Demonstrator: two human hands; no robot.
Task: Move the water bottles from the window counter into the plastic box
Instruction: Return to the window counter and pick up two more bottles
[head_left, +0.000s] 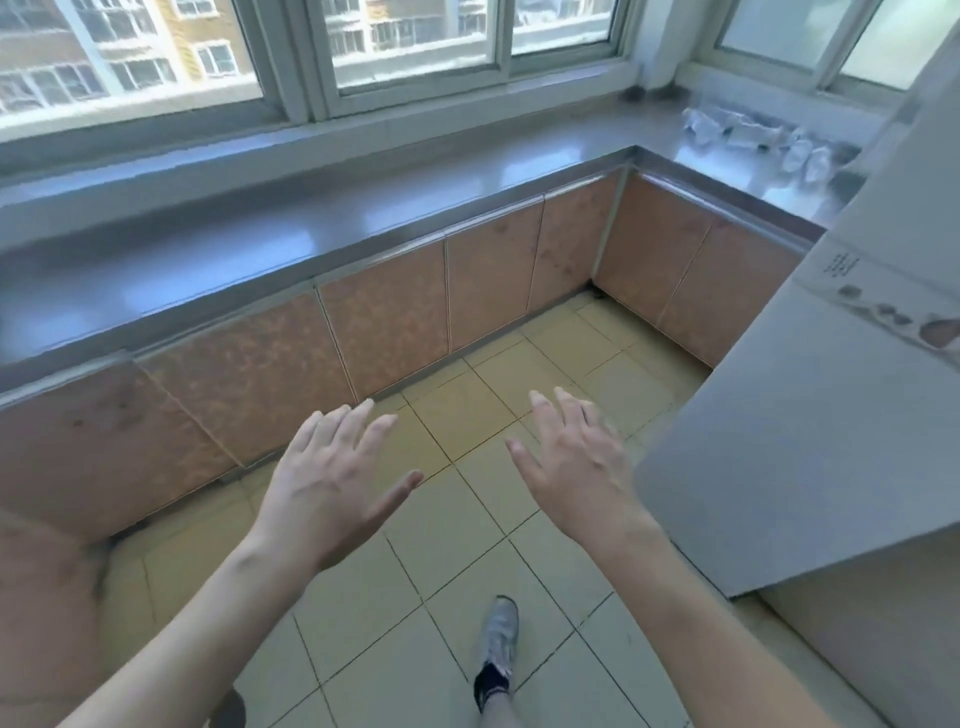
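Clear, blurred water bottles (763, 137) clustered on steel window counter (363, 218); left hand (332, 480), right hand (576, 470) empty, fingers spread.

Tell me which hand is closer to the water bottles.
The right hand: it is on the side of the water bottles, which lie at the counter's far right corner. The left hand is farther; both are empty.

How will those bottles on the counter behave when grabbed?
The bottles look clear, thin plastic, so probably light and squashy under a firm grip. They seem to lie on their sides on the smooth counter, so a nudge may roll them. Blur hides whether they are full.
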